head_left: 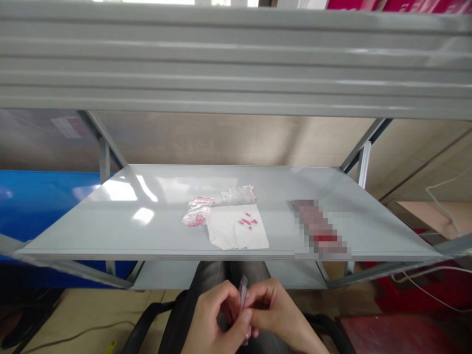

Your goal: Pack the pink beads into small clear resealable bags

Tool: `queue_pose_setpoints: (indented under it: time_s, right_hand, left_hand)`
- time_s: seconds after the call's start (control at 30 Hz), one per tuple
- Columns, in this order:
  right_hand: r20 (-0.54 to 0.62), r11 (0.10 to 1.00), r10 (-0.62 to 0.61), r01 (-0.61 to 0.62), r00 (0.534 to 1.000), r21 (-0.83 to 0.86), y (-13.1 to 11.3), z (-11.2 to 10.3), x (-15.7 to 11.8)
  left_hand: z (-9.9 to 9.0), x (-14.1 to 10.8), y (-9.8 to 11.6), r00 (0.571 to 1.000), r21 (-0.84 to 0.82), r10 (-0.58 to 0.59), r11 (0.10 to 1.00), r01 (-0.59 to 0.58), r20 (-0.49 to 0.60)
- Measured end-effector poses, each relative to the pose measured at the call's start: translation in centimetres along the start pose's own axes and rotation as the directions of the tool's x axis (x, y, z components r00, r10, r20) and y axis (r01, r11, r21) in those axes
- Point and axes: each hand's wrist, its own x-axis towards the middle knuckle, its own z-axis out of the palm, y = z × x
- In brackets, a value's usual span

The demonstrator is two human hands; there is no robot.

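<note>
Above my lap, in front of the table edge, my left hand (214, 314) and my right hand (278, 307) meet. Both pinch a small clear plastic bag (243, 289) with a reddish line, held upright and seen nearly edge-on. Fingers hide most of it, so its contents cannot be made out. On the table beyond lies a white sheet of paper (224, 231), with several small pink pieces (246, 222) scattered on its right part. Left of the paper sits a clear zip bag (199, 211) holding more pink pieces. Behind the paper lies another clear bag (239, 194).
A blurred-out long object (320, 228) lies on the right of the grey table (147, 236). A ridged grey beam (236, 64) crosses overhead. Slanted metal struts (363, 147) stand at the sides. Chair armrests (147, 319) flank my legs. Cables hang at the right.
</note>
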Motion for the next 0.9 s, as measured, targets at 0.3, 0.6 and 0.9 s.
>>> queue_pose_setpoints:
  time_s: [0.3,0.6,0.9]
  right_hand:
    - [-0.186,0.991,0.021,-0.046,0.982,-0.128,2.7,0.2,1.1]
    - [-0.124,0.994,0.075,-0.085,0.990,-0.076,3.6,-0.9,1.2]
    - [-0.237,0.764,-0.206,0.004,0.949,-0.646,2.4,0.1,0.2]
  left_hand:
    - [0.3,0.1,-1.1,0.948,-0.100,-0.280,0.950,0.296,0.150]
    - [0.0,-0.2,-1.6,0.910,0.051,-0.332,0.942,0.330,0.250]
    - [0.9,-0.6,-2.4,0.947,0.601,-0.271,0.791,0.117,0.173]
